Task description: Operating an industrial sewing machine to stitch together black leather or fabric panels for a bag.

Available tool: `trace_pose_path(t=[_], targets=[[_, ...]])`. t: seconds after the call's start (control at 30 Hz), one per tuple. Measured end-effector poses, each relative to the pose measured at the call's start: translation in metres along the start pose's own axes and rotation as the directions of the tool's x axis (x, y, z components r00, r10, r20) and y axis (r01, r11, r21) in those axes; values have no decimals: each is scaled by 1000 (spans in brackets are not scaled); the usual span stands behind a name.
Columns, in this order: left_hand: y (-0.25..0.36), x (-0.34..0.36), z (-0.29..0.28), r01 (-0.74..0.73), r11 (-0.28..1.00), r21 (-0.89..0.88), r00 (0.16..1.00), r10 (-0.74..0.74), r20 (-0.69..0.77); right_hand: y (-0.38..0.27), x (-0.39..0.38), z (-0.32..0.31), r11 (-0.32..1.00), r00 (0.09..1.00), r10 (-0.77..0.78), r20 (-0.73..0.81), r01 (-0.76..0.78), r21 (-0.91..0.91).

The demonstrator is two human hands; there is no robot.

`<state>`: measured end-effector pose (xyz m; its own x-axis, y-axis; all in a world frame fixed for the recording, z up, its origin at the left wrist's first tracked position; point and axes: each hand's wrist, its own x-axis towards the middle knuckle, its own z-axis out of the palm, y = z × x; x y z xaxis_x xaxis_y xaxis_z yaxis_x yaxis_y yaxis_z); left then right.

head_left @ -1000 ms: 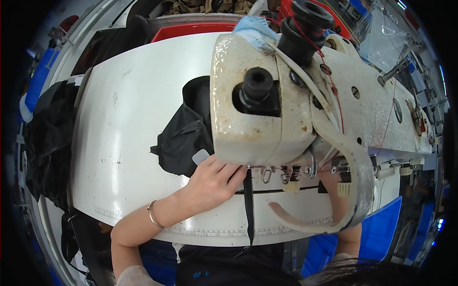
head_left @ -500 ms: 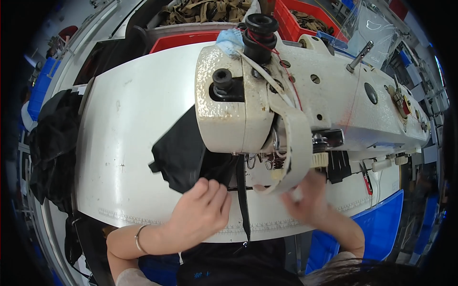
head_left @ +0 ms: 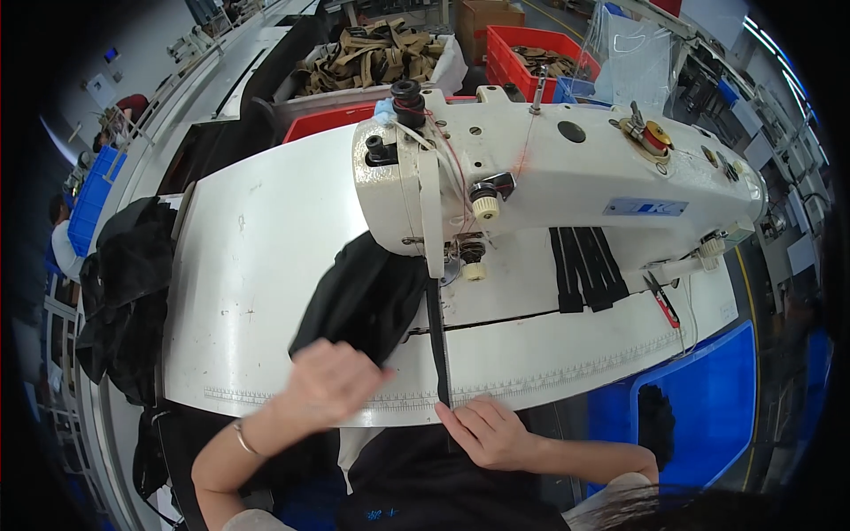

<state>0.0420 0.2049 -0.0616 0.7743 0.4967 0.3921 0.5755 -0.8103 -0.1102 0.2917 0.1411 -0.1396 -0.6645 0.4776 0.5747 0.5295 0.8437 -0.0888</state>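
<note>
A piece of black fabric (head_left: 363, 292) lies on the white sewing table, its far end under the head of the sewing machine (head_left: 567, 168). My left hand (head_left: 332, 382), blurred by motion, is curled closed at the fabric's near edge and appears to grip it. A narrow black strap (head_left: 436, 341) runs from beneath the needle area toward the table's front edge. My right hand (head_left: 490, 432) pinches the strap's near end there between thumb and fingers. The needle and presser foot are hard to make out behind the white guard (head_left: 431, 212).
Several black straps (head_left: 584, 270) lie under the machine arm, beside red-handled snips (head_left: 662, 301). A blue bin (head_left: 708, 416) stands at the near right. Black fabric (head_left: 128, 292) is heaped at the left edge. Behind are a red crate (head_left: 500, 57) and a bin of brown straps (head_left: 381, 57).
My right hand has moved from beside the needle area to the near end of the strap and pinches it. The left hand stays at the fabric's edge. The view has shifted.
</note>
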Motion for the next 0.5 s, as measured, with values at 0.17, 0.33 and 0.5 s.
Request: trace_pose_path(t=[0.17, 0.33, 0.5], targets=[[61, 22, 2, -110, 994, -1, 983, 109, 147, -2, 11, -24, 997, 999, -39, 34, 41, -67], [24, 44, -4, -115, 929, -352, 706, 326, 628, -3, 18, -37, 995, 993, -33, 116, 44, -87], [-37, 62, -26, 154, 838, -524, 720, 268, 640, 3, 14, -36, 994, 995, 9, 103, -21, 110]])
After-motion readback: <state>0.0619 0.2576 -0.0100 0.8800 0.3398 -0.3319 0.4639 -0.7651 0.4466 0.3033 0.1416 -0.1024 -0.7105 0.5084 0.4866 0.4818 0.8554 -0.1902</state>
